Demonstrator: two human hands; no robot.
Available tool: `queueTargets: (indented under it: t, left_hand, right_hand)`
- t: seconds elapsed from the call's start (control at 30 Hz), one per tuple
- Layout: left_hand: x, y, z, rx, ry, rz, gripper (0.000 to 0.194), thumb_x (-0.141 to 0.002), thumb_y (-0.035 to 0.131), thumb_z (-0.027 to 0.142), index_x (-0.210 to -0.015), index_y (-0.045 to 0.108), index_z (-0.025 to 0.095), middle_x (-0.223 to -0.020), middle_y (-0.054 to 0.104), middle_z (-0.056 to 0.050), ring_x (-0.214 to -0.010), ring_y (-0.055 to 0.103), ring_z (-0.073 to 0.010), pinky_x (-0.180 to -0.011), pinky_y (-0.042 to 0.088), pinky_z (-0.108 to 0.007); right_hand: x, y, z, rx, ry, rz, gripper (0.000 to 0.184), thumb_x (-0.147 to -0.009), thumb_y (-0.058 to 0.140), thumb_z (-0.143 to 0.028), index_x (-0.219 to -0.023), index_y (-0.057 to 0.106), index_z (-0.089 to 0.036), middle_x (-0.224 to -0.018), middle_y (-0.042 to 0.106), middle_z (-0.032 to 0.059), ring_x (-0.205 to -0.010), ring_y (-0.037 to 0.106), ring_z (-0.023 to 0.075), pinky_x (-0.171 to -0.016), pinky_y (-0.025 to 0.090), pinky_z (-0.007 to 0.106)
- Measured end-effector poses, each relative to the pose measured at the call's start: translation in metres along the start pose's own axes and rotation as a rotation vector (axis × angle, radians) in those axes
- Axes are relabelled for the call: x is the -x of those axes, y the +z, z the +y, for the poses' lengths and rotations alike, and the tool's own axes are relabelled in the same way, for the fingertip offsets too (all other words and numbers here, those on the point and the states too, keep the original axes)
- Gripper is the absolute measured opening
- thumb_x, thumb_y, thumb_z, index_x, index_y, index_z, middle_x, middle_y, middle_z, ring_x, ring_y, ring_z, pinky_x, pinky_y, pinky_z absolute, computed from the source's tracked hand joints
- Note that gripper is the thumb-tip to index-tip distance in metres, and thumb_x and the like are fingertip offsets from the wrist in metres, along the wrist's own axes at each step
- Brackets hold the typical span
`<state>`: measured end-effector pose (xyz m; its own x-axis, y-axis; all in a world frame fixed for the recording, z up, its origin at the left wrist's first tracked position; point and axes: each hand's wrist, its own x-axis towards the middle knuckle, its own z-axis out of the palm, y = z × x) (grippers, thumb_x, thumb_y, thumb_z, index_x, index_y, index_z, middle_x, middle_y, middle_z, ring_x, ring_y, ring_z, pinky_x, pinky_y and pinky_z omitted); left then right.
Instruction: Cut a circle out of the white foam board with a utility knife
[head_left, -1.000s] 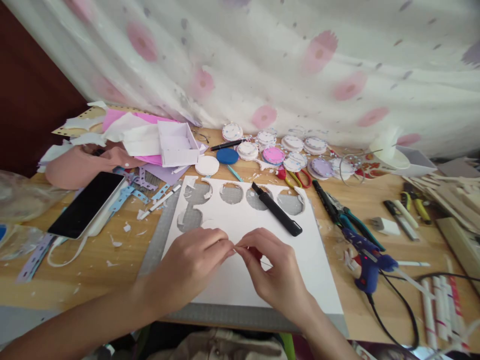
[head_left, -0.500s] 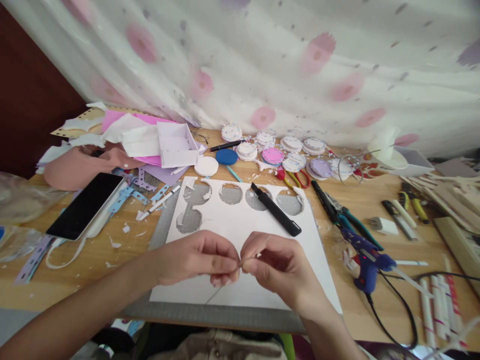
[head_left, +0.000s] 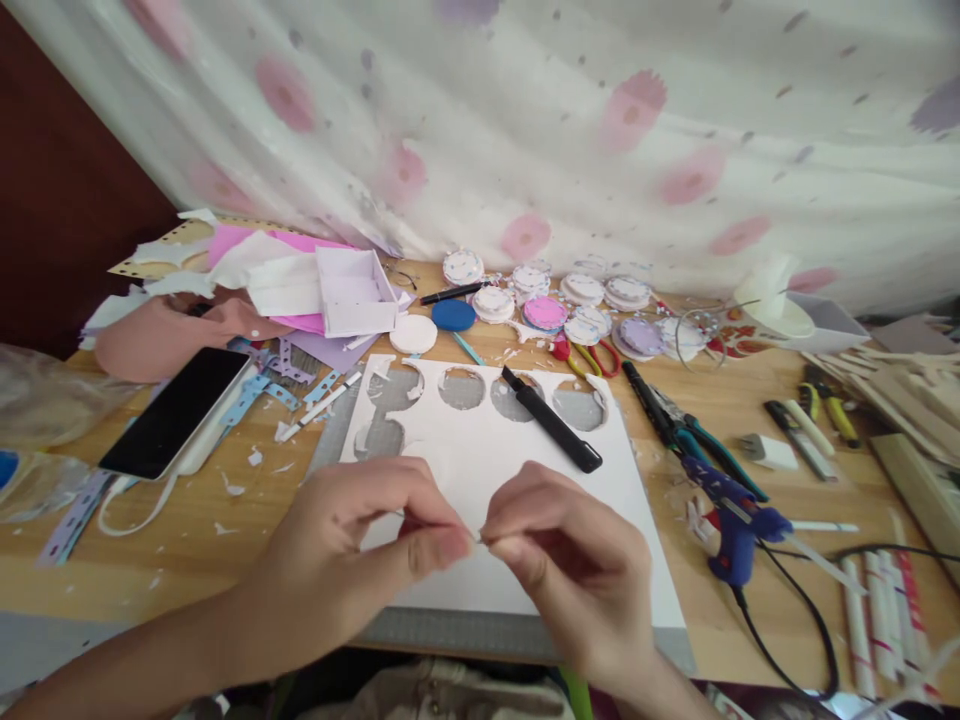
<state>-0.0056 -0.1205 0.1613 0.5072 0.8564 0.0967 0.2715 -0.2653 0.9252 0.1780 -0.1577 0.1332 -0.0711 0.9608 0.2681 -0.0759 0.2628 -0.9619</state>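
My left hand point(head_left: 360, 560) and my right hand point(head_left: 574, 565) meet fingertip to fingertip over the near part of a white foam sheet point(head_left: 487, 470). Both are pinched closed on something very thin and small between them; I cannot make out what it is. The sheet has several round holes cut along its far edge and lies on a grey cutting mat point(head_left: 450, 628). A black utility knife point(head_left: 551, 418) rests across the sheet beyond my hands.
A blue glue gun point(head_left: 731, 520) with its black cord lies at the right, with pliers point(head_left: 686, 430) and glue sticks point(head_left: 874, 600) nearby. Decorated round discs point(head_left: 547, 300) and red scissors point(head_left: 585, 355) sit at the back. A phone point(head_left: 172, 410) and paper scraps point(head_left: 262, 270) lie at the left.
Both hands have come nearer to me and risen toward the camera, still pinched together. The thin strand seen hanging below the fingers half a second ago no longer shows.
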Motion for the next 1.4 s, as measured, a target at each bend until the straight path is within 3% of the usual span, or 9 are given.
queueTargets:
  t: [0.1,0.2,0.4,0.57,0.8,0.97,1.2,1.3,1.4]
  left_hand:
    - [-0.005,-0.002,-0.002,0.446,-0.435,-0.259,0.021,-0.077,0.068,0.035,-0.065,0.068,0.018,-0.057,0.059,0.000,-0.048,0.050,-0.0091,-0.044,0.039,-0.020]
    - [-0.012,-0.004,-0.014,0.565,-0.550,-0.399,0.026,-0.074,0.069,0.040,-0.064,0.067,0.016,-0.053,0.059,0.000,-0.046,0.048,-0.0086,-0.045,0.038,-0.020]
    - [-0.018,-0.012,-0.025,-0.185,0.013,-0.297,0.015,-0.085,0.062,0.023,-0.075,0.071,0.018,-0.068,0.064,0.000,-0.065,0.056,-0.0100,-0.062,0.042,-0.020]
    - [-0.022,-0.015,-0.024,-0.687,0.563,-0.306,0.021,-0.091,0.052,0.015,-0.077,0.067,0.017,-0.067,0.060,0.000,-0.064,0.051,-0.0127,-0.062,0.036,-0.027]
    - [-0.025,-0.010,-0.028,-0.963,0.734,-0.276,0.019,-0.087,0.052,0.007,-0.073,0.063,0.015,-0.065,0.058,-0.001,-0.063,0.050,-0.0163,-0.057,0.033,-0.031]
    - [-0.021,0.000,-0.037,-0.716,0.512,-0.067,0.025,-0.089,0.051,0.012,-0.070,0.066,0.015,-0.061,0.059,-0.001,-0.057,0.052,-0.0124,-0.054,0.036,-0.026]
    - [-0.025,0.006,-0.047,0.407,-0.504,-0.150,0.025,-0.080,0.066,0.037,-0.071,0.070,0.014,-0.061,0.067,-0.002,-0.052,0.057,-0.0099,-0.051,0.046,-0.021]
    - [-0.023,0.002,-0.048,0.396,-0.497,-0.154,0.024,-0.078,0.068,0.036,-0.072,0.071,0.014,-0.061,0.068,-0.003,-0.052,0.058,-0.0099,-0.051,0.047,-0.020]
    - [-0.020,-0.006,-0.049,-0.012,-0.130,-0.027,0.016,-0.081,0.066,0.025,-0.070,0.071,0.016,-0.062,0.068,-0.001,-0.057,0.060,-0.0096,-0.054,0.047,-0.019]
  right_hand:
    - [0.002,-0.010,0.000,0.267,-0.386,-0.147,0.028,-0.087,0.054,-0.005,-0.107,0.064,-0.022,-0.086,0.068,0.0067,-0.076,0.062,0.0169,-0.065,0.052,0.032]
    - [-0.005,-0.025,0.006,0.373,-0.431,-0.356,0.036,-0.087,0.051,-0.001,-0.114,0.061,-0.021,-0.095,0.069,0.0081,-0.082,0.061,0.0166,-0.069,0.052,0.031]
    - [-0.039,-0.041,0.011,0.319,-0.021,-0.717,0.018,-0.093,0.050,-0.011,-0.096,0.066,-0.016,-0.086,0.068,0.0054,-0.080,0.061,0.0130,-0.073,0.050,0.026]
    - [-0.054,-0.039,0.008,0.527,0.016,-0.860,0.006,-0.084,0.065,-0.016,-0.090,0.065,-0.015,-0.084,0.065,0.0026,-0.072,0.056,0.0122,-0.062,0.044,0.022]
    - [-0.052,-0.031,0.008,1.003,-0.120,-0.868,0.004,-0.087,0.061,-0.015,-0.084,0.060,-0.016,-0.081,0.059,0.0012,-0.075,0.055,0.0141,-0.062,0.037,0.025]
    - [-0.046,-0.022,0.010,1.277,-0.470,-0.694,0.018,-0.084,0.056,-0.004,-0.071,0.054,-0.017,-0.071,0.055,0.0013,-0.063,0.047,0.0157,-0.050,0.027,0.029]
    - [-0.035,-0.028,0.030,1.274,-1.034,-0.264,0.011,-0.087,0.055,-0.007,-0.080,0.062,-0.011,-0.070,0.061,0.0035,-0.057,0.045,0.0135,-0.047,0.029,0.029]
    - [-0.026,-0.037,0.037,1.210,-0.930,-0.280,0.011,-0.087,0.057,-0.007,-0.095,0.063,-0.009,-0.079,0.065,0.0062,-0.066,0.053,0.0146,-0.054,0.038,0.029]
    - [-0.020,-0.045,0.034,0.934,-0.479,-0.268,0.008,-0.090,0.054,-0.012,-0.094,0.061,-0.014,-0.080,0.065,0.0060,-0.072,0.056,0.0147,-0.060,0.044,0.027]
